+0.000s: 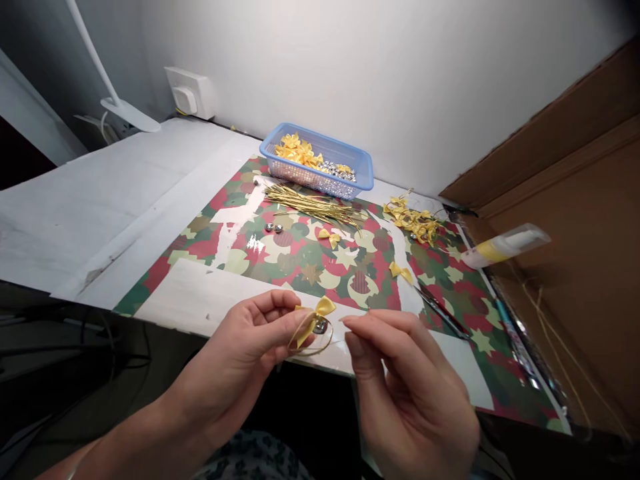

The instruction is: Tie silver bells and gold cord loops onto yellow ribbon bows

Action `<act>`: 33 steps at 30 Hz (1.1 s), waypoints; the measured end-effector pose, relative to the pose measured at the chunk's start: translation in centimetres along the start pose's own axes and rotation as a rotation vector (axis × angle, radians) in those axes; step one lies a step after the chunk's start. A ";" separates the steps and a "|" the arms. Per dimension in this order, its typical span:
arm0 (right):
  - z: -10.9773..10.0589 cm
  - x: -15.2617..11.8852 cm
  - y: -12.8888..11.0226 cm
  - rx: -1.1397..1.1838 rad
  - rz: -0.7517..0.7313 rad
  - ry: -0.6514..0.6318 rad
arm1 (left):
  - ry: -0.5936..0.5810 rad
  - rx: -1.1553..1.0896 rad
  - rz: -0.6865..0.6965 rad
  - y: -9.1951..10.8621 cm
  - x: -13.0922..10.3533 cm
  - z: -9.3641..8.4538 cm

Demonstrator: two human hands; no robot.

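Fingers (274, 299) bent, left hand (240, 343) pinches a yellow bow (325, 307), right hand (413, 377) facing it.

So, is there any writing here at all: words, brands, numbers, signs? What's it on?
No word, brand, number or sign can be read anywhere in this picture.
Bottle with a yellow band: any print is too blurred to read.
Patterned sheet: stars and rounded shapes, no lettering that I can make out.
White plug: no readable marking.

Bows (299, 151) in basket (367, 177), strands (313, 205) before it
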State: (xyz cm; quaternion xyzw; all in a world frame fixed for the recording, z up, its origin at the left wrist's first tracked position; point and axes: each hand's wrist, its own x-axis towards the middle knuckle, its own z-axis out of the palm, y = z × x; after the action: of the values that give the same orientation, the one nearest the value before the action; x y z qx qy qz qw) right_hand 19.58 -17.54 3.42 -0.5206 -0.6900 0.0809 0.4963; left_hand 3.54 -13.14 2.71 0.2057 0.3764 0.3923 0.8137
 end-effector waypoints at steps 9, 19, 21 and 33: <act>1.0 -0.1 0.5 -0.191 -0.094 -0.062 | 0.002 0.057 0.025 -0.2 0.1 -0.3; 1.6 0.1 0.2 -0.331 -0.180 -0.078 | 0.075 0.295 0.265 -1.0 0.2 -0.8; 1.4 0.2 0.2 -0.364 -0.187 -0.062 | 0.088 0.328 0.291 -1.1 0.3 -0.9; 0.6 -0.5 -0.4 -0.249 -0.053 -0.020 | 0.162 0.388 0.400 -1.1 0.0 -0.2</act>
State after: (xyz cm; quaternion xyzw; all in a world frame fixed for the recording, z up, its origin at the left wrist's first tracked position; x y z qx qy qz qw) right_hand 18.84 -17.85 3.05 -0.5589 -0.7132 -0.0135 0.4228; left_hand 3.89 -13.75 1.89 0.3959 0.4599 0.4808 0.6329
